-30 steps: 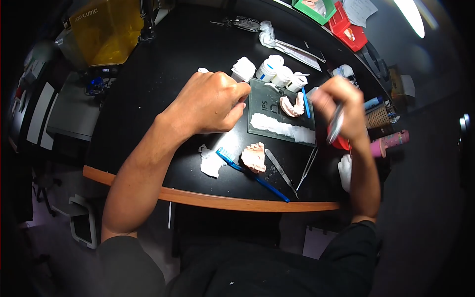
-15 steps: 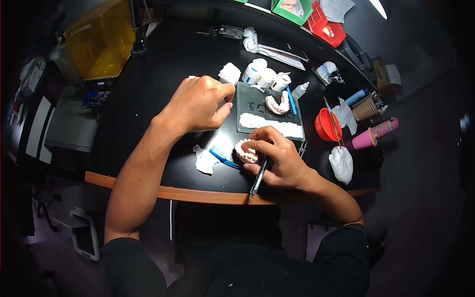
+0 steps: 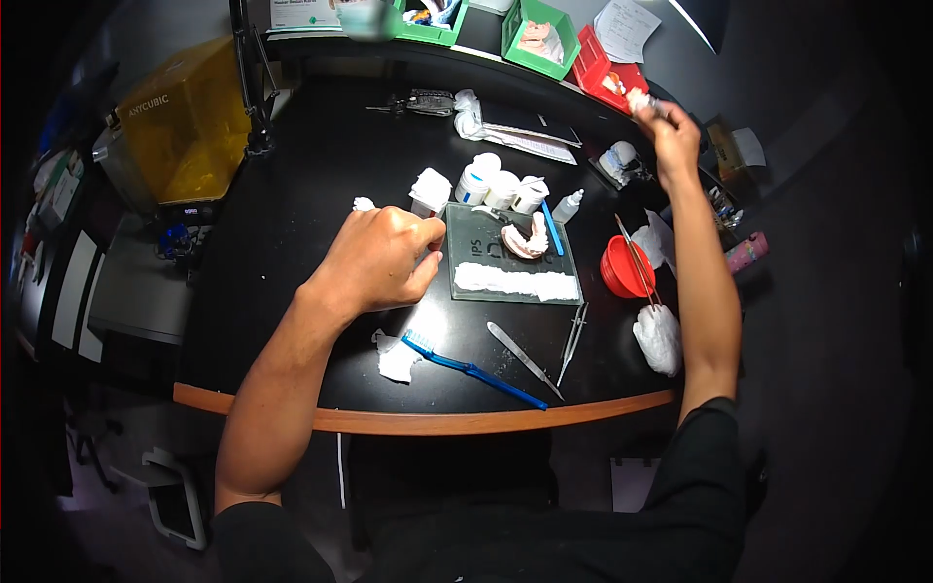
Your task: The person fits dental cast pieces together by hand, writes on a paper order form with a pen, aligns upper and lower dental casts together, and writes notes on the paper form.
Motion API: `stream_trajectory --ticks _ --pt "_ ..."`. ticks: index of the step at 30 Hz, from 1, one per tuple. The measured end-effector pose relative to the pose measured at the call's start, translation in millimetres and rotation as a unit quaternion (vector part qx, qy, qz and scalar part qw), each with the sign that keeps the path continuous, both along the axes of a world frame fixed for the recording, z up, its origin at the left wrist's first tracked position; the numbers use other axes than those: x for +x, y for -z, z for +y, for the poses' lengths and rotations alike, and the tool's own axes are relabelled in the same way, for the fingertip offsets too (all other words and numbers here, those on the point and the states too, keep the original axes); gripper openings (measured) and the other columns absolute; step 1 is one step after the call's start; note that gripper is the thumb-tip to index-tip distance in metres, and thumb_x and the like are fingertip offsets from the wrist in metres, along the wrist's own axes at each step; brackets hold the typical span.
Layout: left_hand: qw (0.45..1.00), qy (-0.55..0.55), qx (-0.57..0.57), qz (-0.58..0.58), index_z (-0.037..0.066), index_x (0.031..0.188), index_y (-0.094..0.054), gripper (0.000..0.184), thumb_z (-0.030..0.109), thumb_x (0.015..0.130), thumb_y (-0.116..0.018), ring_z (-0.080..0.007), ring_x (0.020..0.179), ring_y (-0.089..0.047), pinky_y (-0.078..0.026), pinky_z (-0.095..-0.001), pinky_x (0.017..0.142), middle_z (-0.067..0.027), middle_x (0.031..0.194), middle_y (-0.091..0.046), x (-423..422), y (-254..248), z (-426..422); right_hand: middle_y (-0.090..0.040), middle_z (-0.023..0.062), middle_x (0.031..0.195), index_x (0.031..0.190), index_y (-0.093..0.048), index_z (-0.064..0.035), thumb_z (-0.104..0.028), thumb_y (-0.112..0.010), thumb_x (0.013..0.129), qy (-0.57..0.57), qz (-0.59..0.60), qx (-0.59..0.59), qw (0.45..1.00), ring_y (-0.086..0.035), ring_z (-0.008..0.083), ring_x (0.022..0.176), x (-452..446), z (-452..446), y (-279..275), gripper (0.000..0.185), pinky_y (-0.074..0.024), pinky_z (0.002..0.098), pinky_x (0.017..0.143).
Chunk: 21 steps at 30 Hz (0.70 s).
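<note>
"Slab [image 3: 465, 291]: left of it?"

"Left hand [image 3: 381, 260], just beside, fingers curled in; cannot tell if gripping anything."

"In front of it?"

"Brush [image 3: 473, 369], then scalpel [image 3: 520, 356]."

"On it?"

"Arch [image 3: 526, 236]."

"Right of it?"

"Bowl [image 3: 614, 272]. Well beyond slab, to the upper right: cast [image 3: 639, 100], pinched between fingertips of the right hand [image 3: 673, 136]."

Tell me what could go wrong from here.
The pale cast, pinched in the right hand beside the red box, might slip and chip if dropped.

The scalpel lies with its tip near the table's wooden edge; a careless reach could mean a cut.

The blue toothbrush ends by that edge too, so a bump might send it down.
</note>
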<state>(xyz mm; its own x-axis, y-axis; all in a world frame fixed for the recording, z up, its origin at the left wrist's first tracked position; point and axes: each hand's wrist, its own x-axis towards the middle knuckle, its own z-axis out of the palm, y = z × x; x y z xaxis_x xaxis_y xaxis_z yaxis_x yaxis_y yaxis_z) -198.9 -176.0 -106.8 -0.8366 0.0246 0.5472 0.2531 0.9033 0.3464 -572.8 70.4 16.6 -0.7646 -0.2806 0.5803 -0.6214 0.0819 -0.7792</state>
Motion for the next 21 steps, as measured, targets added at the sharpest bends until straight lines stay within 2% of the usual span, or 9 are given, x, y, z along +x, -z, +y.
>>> stream_trajectory --ticks 3,6,8,10,11,14,15,18,21 --pt "1.000 0.000 -0.002 -0.005 0.004 0.086 -0.071 0.009 0.013 0.083 -0.071 -0.0302 0.065 -0.070 -0.055 -0.0403 0.063 -0.0121 0.072 -0.071 -1 1 -2 -0.076 0.0071 0.098 0.099 -0.076 0.0001 0.001 -0.079 0.089 -0.018 0.007 -0.033 0.999 -0.071 0.0124 0.088 -49 -19 -28 0.011 -0.0557 0.0246 0.084" --pt "1.000 -0.011 -0.009 -0.009 0.004 0.086 -0.070 0.010 0.013 0.082 -0.071 -0.0315 0.066 -0.070 -0.055 -0.0409 0.063 -0.0121 0.075 -0.072 -1 0 -4 -0.077 0.0095 0.101 0.103 -0.074 0.0033 0.001 -0.080 0.089 -0.059 0.000 -0.071 0.996 -0.073 0.0145 0.093 -48 -35 -46 0.016 -0.0570 0.0266 0.088" --pt "1.000 -0.021 -0.013 -0.010 0.004 0.088 -0.070 0.011 0.013 0.082 -0.071 -0.0316 0.067 -0.071 -0.056 -0.0411 0.063 -0.0123 0.076 -0.072 -1 1 -4 -0.077 0.0106 0.103 0.107 -0.074 0.0044 0.001 -0.080 0.089 -0.058 0.038 -0.087 0.994 -0.073 0.0158 0.092 -49 -36 -44 0.020 -0.0567 0.0262 0.089" --pt "1.000 -0.020 -0.019 -0.004 0.004 0.088 -0.070 0.012 0.014 0.082 -0.072 -0.0319 0.068 -0.071 -0.056 -0.0414 0.063 -0.0125 0.077 -0.073 1 3 -4 -0.077 0.0099 0.106 0.112 -0.075 0.0029 0.001 -0.080 0.088 -0.008 0.175 0.026 0.984 -0.073 0.0158 0.095 -31 -29 -41 0.024 -0.0561 0.0271 0.089" --pt "1.000 -0.017 -0.018 -0.003 0.004 0.088 -0.070 0.012 0.014 0.082 -0.072 -0.0320 0.069 -0.071 -0.056 -0.0414 0.063 -0.0126 0.077 -0.073 1 2 -4 -0.076 0.0096 0.109 0.113 -0.078 -0.0015 -0.003 -0.083 0.084 0.022 0.267 0.067 0.961 -0.071 0.0164 0.098 -41 -26 -39 0.030 -0.0554 0.0288 0.089" --pt "1.000 -0.004 -0.018 -0.004 0.004 0.089 -0.070 0.012 0.013 0.082 -0.072 -0.0319 0.069 -0.072 -0.056 -0.0413 0.063 -0.0127 0.077 -0.073 -1 2 0 -0.075 0.0109 0.112 0.111 -0.081 -0.0048 -0.008 -0.084 0.080 0.112 0.290 0.162 0.936 -0.071 0.0186 0.101 -48 -22 -43 0.031 -0.0548 0.0308 0.090" --pt "1.000 -0.002 -0.020 -0.002 0.004 0.089 -0.070 0.011 0.013 0.082 -0.072 -0.0319 0.069 -0.072 -0.056 -0.0412 0.063 -0.0127 0.077 -0.073 -1 0 0 -0.074 0.0098 0.116 0.112 -0.081 -0.0047 -0.003 -0.082 0.084 0.086 0.212 0.153 0.961 -0.068 0.0168 0.104 -61 -20 -42 0.027 -0.0505 0.0275 0.093" --pt "1.000 -0.008 -0.015 -0.007 0.004 0.089 -0.070 0.011 0.012 0.082 -0.072 -0.0319 0.069 -0.072 -0.056 -0.0412 0.063 -0.0127 0.076 -0.073 0 0 0 -0.073 0.0106 0.118 0.116 -0.081 -0.0063 -0.001 -0.078 0.083 0.140 0.242 0.189 0.941 -0.068 0.0181 0.104 -68 -18 -48 0.033 -0.0512 0.0296 0.095" --pt "1.000 -0.006 -0.012 -0.001 0.003 0.091 -0.071 0.013 0.012 0.081 -0.072 -0.0321 0.068 -0.072 -0.057 -0.0409 0.063 -0.0129 0.076 -0.073 0 0 -2 -0.076 0.0149 0.113 0.118 -0.081 -0.0090 -0.005 -0.081 0.079 0.166 0.238 0.202 0.935 -0.071 0.0227 0.103 -71 -24 -54 0.039 -0.0530 0.0311 0.096"
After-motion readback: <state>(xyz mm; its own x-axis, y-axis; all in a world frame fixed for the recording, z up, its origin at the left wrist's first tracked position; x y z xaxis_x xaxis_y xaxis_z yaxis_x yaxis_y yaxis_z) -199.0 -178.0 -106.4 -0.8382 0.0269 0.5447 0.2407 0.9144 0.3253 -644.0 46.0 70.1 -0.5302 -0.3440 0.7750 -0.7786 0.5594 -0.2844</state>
